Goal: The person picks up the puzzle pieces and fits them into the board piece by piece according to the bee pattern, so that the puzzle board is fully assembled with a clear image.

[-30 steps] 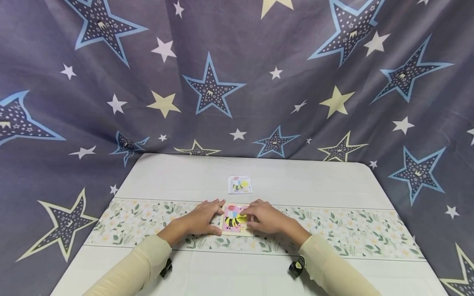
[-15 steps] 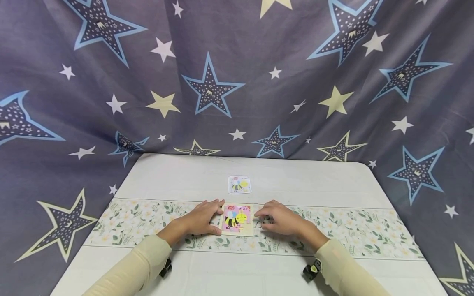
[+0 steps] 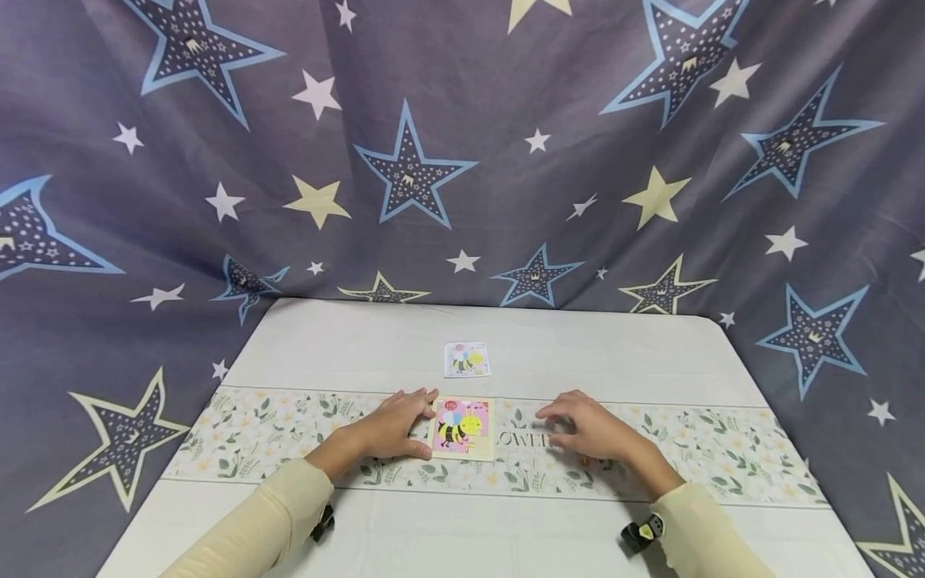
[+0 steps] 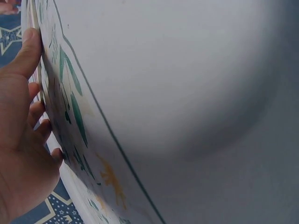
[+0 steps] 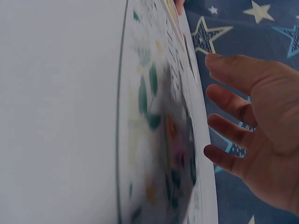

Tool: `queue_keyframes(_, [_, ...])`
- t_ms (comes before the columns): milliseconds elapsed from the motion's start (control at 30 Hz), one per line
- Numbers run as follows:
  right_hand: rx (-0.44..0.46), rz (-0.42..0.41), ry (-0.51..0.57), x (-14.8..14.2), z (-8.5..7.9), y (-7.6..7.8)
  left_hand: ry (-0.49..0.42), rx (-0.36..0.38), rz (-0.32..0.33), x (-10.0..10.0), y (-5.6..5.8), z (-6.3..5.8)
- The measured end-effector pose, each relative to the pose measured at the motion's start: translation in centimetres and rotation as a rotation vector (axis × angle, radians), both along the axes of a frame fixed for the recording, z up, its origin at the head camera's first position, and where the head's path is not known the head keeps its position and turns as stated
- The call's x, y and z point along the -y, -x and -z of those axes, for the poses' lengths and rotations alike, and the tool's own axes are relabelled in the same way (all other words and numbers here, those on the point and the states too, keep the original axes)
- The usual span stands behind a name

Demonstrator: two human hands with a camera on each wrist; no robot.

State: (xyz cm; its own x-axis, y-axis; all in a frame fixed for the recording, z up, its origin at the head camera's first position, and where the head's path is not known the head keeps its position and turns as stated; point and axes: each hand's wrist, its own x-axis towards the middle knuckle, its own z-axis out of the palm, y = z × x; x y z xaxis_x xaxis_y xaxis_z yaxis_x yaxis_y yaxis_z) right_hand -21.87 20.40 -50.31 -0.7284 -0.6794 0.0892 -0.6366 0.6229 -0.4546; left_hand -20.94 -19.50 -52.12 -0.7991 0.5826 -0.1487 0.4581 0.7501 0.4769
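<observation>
A square wooden jigsaw puzzle [image 3: 462, 429] with a black-and-yellow bee on pink lies flat in its pale frame on the floral strip. My left hand [image 3: 386, 425] rests at its left side, with thumb and fingers spread along the edge. In the left wrist view the left thumb [image 4: 29, 53] touches the board's rim. To the right of the puzzle, my right hand [image 3: 588, 425] hovers over the cloth, fingers relaxed and holding nothing. Below that hand lies a small colourful puzzle piece [image 5: 175, 140], mostly covered by the hand in the head view.
Behind the puzzle lies a small card [image 3: 466, 360] with the same bee picture. The white tablecloth [image 3: 347, 345] carries a floral band with printed letters [image 3: 523, 439] between puzzle and right hand. A star-patterned curtain [image 3: 462, 160] hangs at the table's back and sides.
My right hand has left the puzzle's right side and moved rightward over the table, uncovering the bee's yellow head and the printed letters. The left hand has stayed at the puzzle's edge.
</observation>
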Motion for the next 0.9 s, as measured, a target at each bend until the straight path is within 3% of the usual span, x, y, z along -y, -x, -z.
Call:
queue_keyframes(600, [0.098, 0.06, -0.043, -5.0, 0.4, -0.9, -0.002, 0.005, 0.003, 0.1, 0.0, 0.0])
queue_keyframes(900, [0.061, 0.055, -0.073, -5.7, 0.6, -1.6, -0.001, 0.0, 0.002, 0.0, 0.0, 0.0])
